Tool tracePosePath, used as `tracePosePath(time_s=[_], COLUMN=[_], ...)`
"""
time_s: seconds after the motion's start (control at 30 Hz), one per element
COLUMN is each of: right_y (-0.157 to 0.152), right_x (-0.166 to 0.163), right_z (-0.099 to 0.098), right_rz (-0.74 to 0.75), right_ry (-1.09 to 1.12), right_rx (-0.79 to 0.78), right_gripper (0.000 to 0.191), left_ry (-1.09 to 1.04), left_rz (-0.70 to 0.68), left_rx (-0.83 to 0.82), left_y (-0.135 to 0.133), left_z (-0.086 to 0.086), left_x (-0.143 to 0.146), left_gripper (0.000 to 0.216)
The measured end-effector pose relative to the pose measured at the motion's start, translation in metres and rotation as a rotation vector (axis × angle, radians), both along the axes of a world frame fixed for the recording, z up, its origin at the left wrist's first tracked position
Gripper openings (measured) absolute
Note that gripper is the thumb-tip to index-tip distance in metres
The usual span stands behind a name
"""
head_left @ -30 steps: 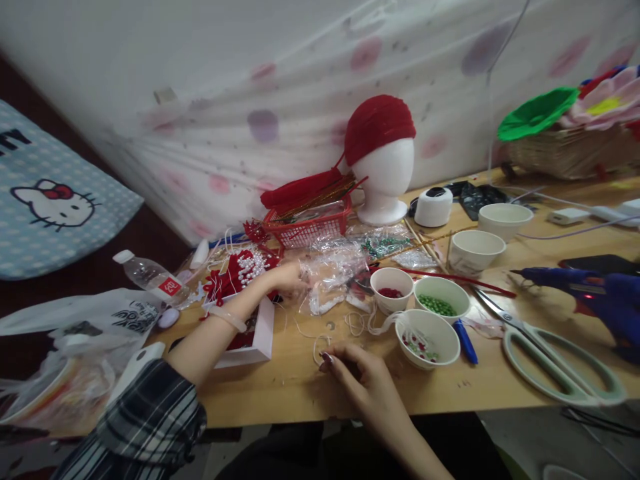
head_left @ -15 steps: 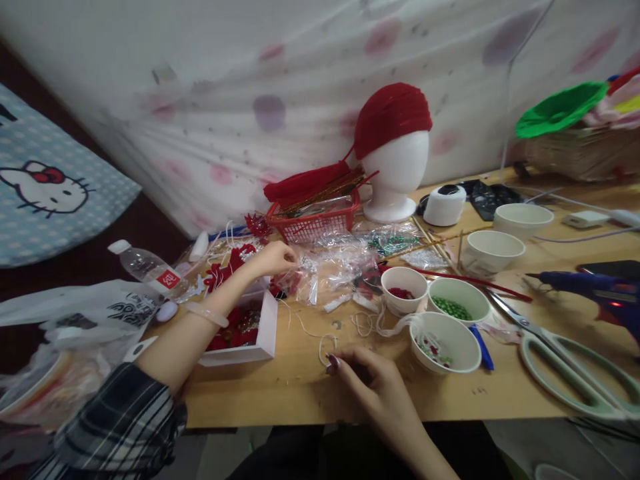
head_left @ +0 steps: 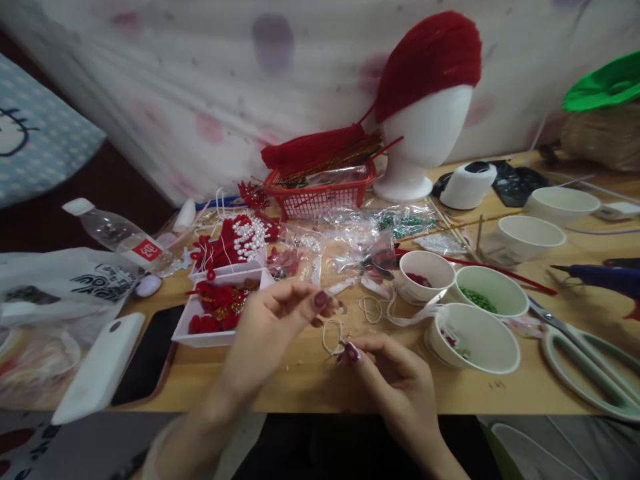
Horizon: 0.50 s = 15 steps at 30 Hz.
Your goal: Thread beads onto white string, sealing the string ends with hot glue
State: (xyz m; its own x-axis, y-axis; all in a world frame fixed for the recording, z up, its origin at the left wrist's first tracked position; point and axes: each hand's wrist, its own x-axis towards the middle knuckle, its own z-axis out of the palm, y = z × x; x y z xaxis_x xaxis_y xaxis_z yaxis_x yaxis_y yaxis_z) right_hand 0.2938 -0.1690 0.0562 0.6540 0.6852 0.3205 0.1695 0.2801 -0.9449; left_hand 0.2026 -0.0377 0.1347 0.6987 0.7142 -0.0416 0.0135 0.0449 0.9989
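My left hand (head_left: 280,323) is raised over the wooden table (head_left: 300,380), its thumb and fingers pinched together near a thin loop of white cord (head_left: 333,335). My right hand (head_left: 395,380) rests just below, pinching the lower end of that cord between thumb and forefinger. What the left fingertips hold is too small to name. A white tray of red ornaments (head_left: 220,313) lies to the left of my hands. To the right stand three white bowls: one with mixed beads (head_left: 475,337), one with green beads (head_left: 493,300), one with red bits (head_left: 433,275).
A red basket (head_left: 320,193) and a foam head with a red cap (head_left: 425,100) stand at the back. Large scissors (head_left: 585,353) and a blue glue gun (head_left: 605,277) lie at right. A water bottle (head_left: 120,237), plastic bags (head_left: 55,287) and a white case (head_left: 103,367) sit at left.
My left hand has come back from the clear bags near the tray to the cord in front of me. The right hand has lifted slightly. The camera has moved closer and lower.
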Motion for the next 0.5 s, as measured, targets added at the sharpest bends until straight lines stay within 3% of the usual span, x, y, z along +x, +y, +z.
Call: tracePosePath(time_s=[0.1,0.17,0.27,0.5], right_y=[0.005,0.009,0.014,0.016], right_x=[-0.004,-0.006,-0.008,-0.009], right_z=[0.0,-0.001,-0.003,-0.002], right_rz=[-0.005,-0.013,-0.052,-0.121], right_ry=[-0.083,-0.11,-0.119,-0.138], right_rx=[0.051,0.06,0.028,-0.053], right_gripper=[0.016,0.017,0.015,0.013], left_ry=[-0.142,-0.186,-0.212,-0.152], left_rz=[-0.017,-0.045,-0.074,-0.048], left_rx=[-0.587,-0.83,-0.978,-1.152], left_y=[-0.017,-0.017,-0.014,-0.014], left_z=[-0.031,-0.043,-0.051,-0.051], left_x=[-0.002,0.001,0.004,0.005], left_gripper=[0.02,0.02,0.016,0.012])
